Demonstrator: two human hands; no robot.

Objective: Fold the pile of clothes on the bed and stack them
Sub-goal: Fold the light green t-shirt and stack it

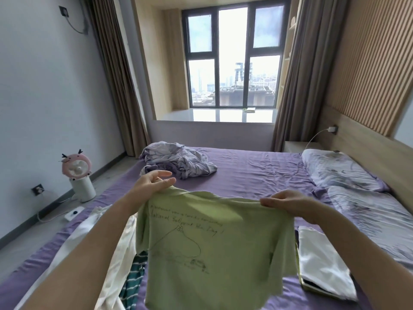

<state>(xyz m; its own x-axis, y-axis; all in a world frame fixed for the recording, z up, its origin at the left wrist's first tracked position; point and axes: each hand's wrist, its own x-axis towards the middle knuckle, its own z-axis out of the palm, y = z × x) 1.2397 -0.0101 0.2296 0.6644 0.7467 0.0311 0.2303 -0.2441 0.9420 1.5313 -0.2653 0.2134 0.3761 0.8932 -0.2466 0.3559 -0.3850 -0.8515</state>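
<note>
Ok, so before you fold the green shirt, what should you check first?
1. Left hand holds a top corner of the green shirt: ok.
2. Right hand pinches the other top corner: ok.
3. Shirt hangs spread out between both hands: ok.
4. Purple sheet has bare room ahead to lay it flat: ok.
5. Folded white garment on the right is ready to stack onto: ok.
6. Shirt is right side out: cannot tell.
</note>
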